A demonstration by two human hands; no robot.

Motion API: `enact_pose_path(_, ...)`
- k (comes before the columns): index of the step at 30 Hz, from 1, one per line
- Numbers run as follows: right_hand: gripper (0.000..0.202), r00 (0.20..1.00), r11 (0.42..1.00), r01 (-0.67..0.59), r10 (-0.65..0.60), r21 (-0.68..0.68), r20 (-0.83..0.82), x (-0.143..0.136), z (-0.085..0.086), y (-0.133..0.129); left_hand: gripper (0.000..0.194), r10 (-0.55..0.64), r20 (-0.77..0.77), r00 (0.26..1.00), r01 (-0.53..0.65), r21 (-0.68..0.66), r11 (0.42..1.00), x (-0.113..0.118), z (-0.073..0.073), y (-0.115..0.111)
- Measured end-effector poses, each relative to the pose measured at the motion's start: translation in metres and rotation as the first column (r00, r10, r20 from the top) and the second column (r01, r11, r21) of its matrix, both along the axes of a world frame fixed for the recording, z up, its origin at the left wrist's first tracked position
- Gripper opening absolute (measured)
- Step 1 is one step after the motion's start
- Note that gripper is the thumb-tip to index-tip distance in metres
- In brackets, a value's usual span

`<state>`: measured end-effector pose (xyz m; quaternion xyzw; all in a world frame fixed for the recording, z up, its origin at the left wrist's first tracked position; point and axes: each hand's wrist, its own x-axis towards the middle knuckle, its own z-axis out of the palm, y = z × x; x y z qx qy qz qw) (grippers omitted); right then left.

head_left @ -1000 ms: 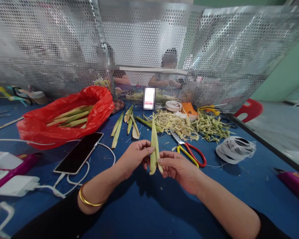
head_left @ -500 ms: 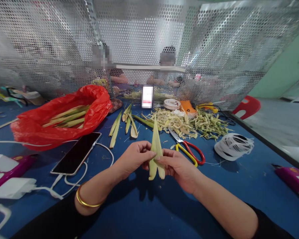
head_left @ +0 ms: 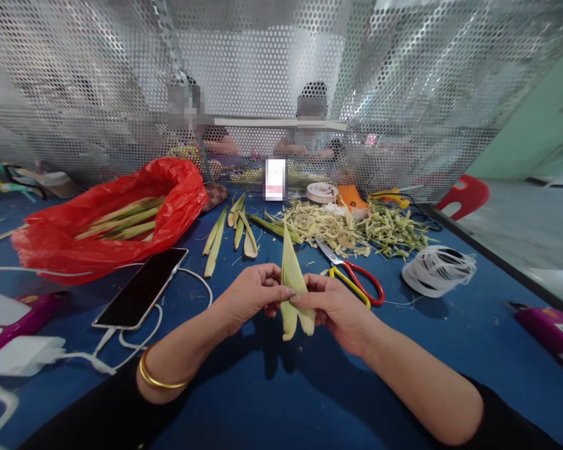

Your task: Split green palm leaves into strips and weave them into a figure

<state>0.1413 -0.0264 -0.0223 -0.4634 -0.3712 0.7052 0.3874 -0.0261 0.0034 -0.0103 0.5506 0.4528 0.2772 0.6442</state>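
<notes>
Between my two hands stands a pale green leaf piece [head_left: 293,265], pointed at the top and parted into two tails below. My left hand [head_left: 258,294] pinches it from the left, thumb flat across the front. From the other side my right hand [head_left: 340,309] pinches it too, and the thumb tips nearly meet; the fingers behind the leaf are partly hidden. Scissors [head_left: 356,281] with one red and one yellow handle lie just beyond my right hand. Several cut leaves [head_left: 216,244] rest on the blue table [head_left: 304,400] past my left hand.
At left a red plastic bag [head_left: 42,244] holds long leaves, with a phone [head_left: 143,287] and white cables before it. Leaf scraps [head_left: 328,228] are heaped at the back. A coil of white line [head_left: 438,272] lies right. Behind a perforated screen [head_left: 258,69] sit two people.
The leaf's lower tails have spread slightly wider and its tip leans a little more to the left. Both hands keep their hold. The whole view has shifted slightly.
</notes>
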Motion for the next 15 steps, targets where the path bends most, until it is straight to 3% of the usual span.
enact_pose_path(6,0.032,0.993,0.997,0.078,-0.079,-0.022,-0.089,-0.0005,0.0006,0.0011,0.018,0.042,0.008,0.999,-0.043,0.059,0.997,-0.0033,-0.0003,0.0037)
enact_pose_path(10,0.029,0.993,0.997,0.069,-0.071,-0.030,-0.090,-0.0010,0.0027,0.0017,0.021,0.097,0.057,0.994,-0.098,0.007,0.995,-0.0029,0.0005,0.0031)
enact_pose_path(15,0.026,0.997,0.999,0.044,-0.045,-0.023,-0.055,-0.0003,0.0009,0.0017,0.027,0.020,0.080,0.997,-0.016,-0.054,0.998,0.0003,0.0005,-0.0007)
